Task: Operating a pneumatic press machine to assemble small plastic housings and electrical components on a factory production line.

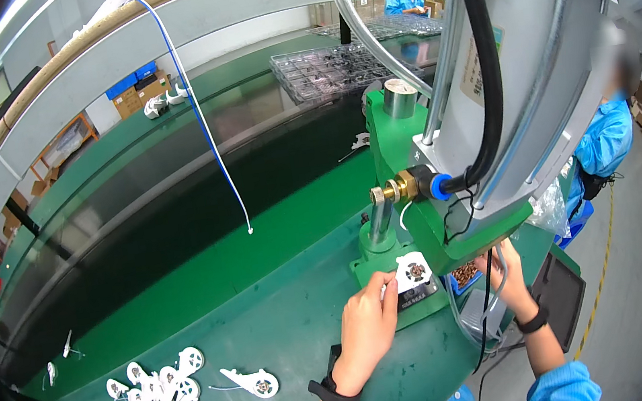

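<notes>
At lower centre of frame, the left hand (369, 317) pinches a white part (414, 271) low at a green press (390, 143); the right hand (512, 279), lower right, is partly hidden near a blue bin (457, 289), its grip impossible to tell; seating the part flat, hands clear, should serve best.

The white part (411, 271) looks like smooth, matt plastic, the press frame (389, 139) like glossy green-painted metal, its fitting (409, 184) like shiny brass. The desk (291, 310) has a smooth, faintly glossy surface; the sleeve (561, 390) is wrinkled cloth.
</notes>
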`<action>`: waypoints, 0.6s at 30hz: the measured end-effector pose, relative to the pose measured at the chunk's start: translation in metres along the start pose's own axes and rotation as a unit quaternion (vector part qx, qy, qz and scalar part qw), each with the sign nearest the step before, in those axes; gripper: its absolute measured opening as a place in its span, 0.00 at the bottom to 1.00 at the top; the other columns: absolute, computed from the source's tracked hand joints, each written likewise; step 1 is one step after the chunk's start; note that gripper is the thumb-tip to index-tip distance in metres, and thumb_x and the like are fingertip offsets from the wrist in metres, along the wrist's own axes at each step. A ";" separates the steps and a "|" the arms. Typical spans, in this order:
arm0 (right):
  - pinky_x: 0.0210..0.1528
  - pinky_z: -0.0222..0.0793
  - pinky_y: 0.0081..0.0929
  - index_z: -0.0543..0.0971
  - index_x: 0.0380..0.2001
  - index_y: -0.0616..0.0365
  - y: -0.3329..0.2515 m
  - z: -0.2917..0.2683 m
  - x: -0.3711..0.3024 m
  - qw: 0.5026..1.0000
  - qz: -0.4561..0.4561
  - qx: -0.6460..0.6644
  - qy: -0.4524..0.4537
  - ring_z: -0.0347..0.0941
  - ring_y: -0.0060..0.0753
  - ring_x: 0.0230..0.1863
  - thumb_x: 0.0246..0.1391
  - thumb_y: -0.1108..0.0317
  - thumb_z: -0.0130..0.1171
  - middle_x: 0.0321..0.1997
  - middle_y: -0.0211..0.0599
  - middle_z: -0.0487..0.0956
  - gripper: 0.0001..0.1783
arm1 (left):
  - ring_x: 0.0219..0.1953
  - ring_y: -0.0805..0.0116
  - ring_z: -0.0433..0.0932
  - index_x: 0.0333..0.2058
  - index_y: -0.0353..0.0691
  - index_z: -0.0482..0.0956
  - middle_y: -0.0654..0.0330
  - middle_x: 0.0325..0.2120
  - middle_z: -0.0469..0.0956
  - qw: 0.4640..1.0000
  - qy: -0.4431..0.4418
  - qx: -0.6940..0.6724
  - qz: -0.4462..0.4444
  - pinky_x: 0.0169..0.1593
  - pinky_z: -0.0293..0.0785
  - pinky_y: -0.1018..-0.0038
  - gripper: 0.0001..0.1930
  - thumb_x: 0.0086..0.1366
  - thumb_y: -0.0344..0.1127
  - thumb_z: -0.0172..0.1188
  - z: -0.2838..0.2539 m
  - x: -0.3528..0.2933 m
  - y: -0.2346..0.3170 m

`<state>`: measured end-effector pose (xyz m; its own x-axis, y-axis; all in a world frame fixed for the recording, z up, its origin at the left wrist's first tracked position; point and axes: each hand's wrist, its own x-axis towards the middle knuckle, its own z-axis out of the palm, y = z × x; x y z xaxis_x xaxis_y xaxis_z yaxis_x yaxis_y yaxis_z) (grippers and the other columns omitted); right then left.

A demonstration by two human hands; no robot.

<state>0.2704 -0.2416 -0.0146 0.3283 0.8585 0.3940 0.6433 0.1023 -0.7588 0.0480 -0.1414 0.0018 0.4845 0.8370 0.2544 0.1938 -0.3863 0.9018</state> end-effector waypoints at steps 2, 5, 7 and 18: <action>0.34 0.62 0.27 0.74 0.40 0.63 0.025 0.001 -0.040 0.993 0.005 -0.067 0.102 0.66 0.29 0.26 0.38 0.78 0.56 0.34 0.36 0.68 0.20 | 0.17 0.52 0.70 0.32 0.33 0.69 0.48 0.14 0.69 1.000 -0.004 0.017 0.010 0.22 0.62 0.65 0.07 0.62 0.32 0.48 0.005 -0.002 0.005; 0.28 0.60 0.23 0.75 0.40 0.61 0.035 0.011 -0.063 0.980 -0.063 -0.146 0.122 0.63 0.26 0.23 0.39 0.77 0.55 0.32 0.36 0.69 0.19 | 0.20 0.45 0.70 0.32 0.33 0.66 0.46 0.14 0.69 0.999 -0.011 0.044 -0.014 0.25 0.63 0.60 0.05 0.63 0.30 0.46 0.006 -0.003 0.009; 0.22 0.55 0.20 0.75 0.39 0.60 0.034 0.013 -0.068 0.971 -0.043 -0.149 0.181 0.60 0.24 0.19 0.39 0.78 0.55 0.29 0.35 0.68 0.18 | 0.22 0.42 0.70 0.33 0.34 0.63 0.45 0.15 0.69 0.999 -0.023 0.046 -0.013 0.26 0.62 0.57 0.04 0.62 0.29 0.44 0.006 -0.003 0.009; 0.42 0.65 0.41 0.71 0.40 0.64 0.047 0.015 0.017 0.958 -0.064 -0.267 -0.080 0.67 0.56 0.42 0.39 0.73 0.61 0.41 0.53 0.70 0.21 | 0.27 0.40 0.72 0.37 0.36 0.64 0.42 0.21 0.73 0.996 -0.043 0.057 -0.056 0.30 0.65 0.53 0.08 0.66 0.35 0.41 0.003 -0.001 0.013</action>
<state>0.2959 -0.2146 -0.0517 0.1398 0.9263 0.3499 0.9473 -0.0222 -0.3197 0.0524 -0.1487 0.0117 0.5249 0.8427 0.1198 0.3433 -0.3384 0.8762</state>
